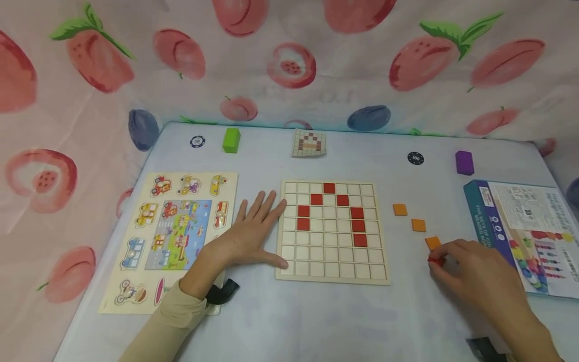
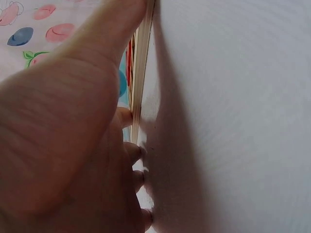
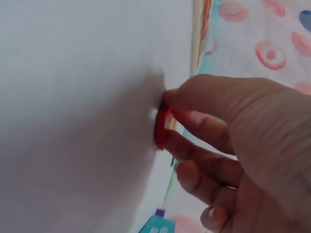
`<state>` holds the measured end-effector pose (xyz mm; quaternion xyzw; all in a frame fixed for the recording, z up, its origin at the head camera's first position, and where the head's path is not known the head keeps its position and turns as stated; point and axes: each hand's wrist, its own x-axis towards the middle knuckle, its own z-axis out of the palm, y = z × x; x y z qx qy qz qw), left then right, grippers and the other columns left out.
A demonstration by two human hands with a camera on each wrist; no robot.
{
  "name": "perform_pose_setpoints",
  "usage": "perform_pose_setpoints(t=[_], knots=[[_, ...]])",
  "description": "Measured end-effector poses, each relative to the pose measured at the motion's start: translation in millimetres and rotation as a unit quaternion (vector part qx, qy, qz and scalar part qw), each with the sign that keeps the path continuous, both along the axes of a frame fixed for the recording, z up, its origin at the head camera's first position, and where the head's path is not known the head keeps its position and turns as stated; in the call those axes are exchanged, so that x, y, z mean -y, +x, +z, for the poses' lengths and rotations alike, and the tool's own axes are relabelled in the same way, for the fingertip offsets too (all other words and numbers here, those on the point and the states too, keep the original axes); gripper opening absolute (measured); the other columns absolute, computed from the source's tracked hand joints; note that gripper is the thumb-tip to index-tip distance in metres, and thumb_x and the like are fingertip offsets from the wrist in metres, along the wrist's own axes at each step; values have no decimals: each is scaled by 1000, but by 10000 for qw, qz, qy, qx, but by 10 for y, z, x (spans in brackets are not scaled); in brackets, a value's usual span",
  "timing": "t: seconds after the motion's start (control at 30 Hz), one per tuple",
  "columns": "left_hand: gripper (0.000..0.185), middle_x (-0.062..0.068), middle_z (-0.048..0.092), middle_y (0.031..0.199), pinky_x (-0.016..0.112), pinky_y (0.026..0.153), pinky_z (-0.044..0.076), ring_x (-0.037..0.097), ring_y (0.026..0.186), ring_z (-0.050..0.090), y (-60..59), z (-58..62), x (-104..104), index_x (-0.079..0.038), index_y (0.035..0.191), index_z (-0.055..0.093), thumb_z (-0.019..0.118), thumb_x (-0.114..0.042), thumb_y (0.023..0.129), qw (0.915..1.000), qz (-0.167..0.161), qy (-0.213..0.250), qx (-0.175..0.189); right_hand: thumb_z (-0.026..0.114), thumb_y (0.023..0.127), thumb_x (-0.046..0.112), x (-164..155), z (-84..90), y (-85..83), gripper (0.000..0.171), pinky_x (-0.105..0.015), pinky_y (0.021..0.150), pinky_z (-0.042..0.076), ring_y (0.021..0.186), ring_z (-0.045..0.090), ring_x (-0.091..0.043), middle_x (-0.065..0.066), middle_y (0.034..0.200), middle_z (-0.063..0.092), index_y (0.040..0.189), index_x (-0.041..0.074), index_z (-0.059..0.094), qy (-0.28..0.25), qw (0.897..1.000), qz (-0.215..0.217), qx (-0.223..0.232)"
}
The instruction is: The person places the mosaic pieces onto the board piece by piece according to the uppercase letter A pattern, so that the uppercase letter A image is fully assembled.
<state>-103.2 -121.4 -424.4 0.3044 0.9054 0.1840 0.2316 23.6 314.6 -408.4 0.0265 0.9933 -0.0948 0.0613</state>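
Note:
A wooden grid board (image 1: pixel 333 280) lies in the middle of the table, with several red squares (image 1: pixel 328 188) set in its cells. My left hand (image 1: pixel 251 236) spreads its straight fingers at the board's left side, the thumb and index fingertips at its edge. On the right, my right hand (image 1: pixel 475 274) pinches a small red square tile (image 3: pixel 161 127) between thumb and fingers, low over the white tabletop. Most of that tile is covered by the fingers in the head view. Just beyond it lie three orange tiles, the nearest orange tile (image 1: pixel 432 243) almost at the fingertips.
A vehicle puzzle board (image 1: pixel 113 281) sits under the left forearm. A blue-edged box (image 1: pixel 534 211) is right of the right hand. Along the back are a green block (image 1: pixel 231 140), a pattern card (image 1: pixel 309 143), a purple block (image 1: pixel 464 163), and white (image 1: pixel 197 142) and black chips (image 1: pixel 415 158).

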Motion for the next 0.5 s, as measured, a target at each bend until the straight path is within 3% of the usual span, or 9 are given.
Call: perform_pose_setpoints(t=[0.07, 0.17, 0.3, 0.5], knots=[[137, 12, -10, 182, 71, 132, -5, 39, 169, -13, -14, -1, 3, -16, 174, 7, 86, -70, 76, 10000, -26, -27, -26, 94, 80, 28, 98, 40, -27, 25, -59, 82, 56, 91, 67, -31, -12, 101, 79, 99, 18, 82, -173, 9997, 169, -79], [136, 12, -10, 182, 70, 132, -6, 39, 169, -13, -25, 3, 13, -16, 174, 7, 86, -70, 76, 10000, -30, -61, -39, 95, 78, 29, 338, 78, -127, 26, -55, 81, 57, 92, 69, -26, -6, 103, 80, 99, 23, 82, -457, 9946, 730, -578], [136, 12, -11, 182, 70, 132, -6, 39, 168, -14, -21, 15, 25, -15, 174, 7, 86, -68, 77, 10000, 5, -76, 17, 94, 78, 28, 782, 87, -367, 21, -43, 78, 58, 86, 69, -17, 4, 95, 78, 93, 24, 79, -594, 9739, 1798, -1249], [135, 11, -12, 182, 69, 133, -7, 37, 169, -15, -9, 19, 4, -17, 174, 5, 85, -70, 78, 9999, -14, -90, 52, 90, 84, 27, 1464, 59, -678, 12, -33, 76, 55, 80, 64, -10, 11, 86, 74, 89, 25, 79, -719, 9493, 2849, -1118]])
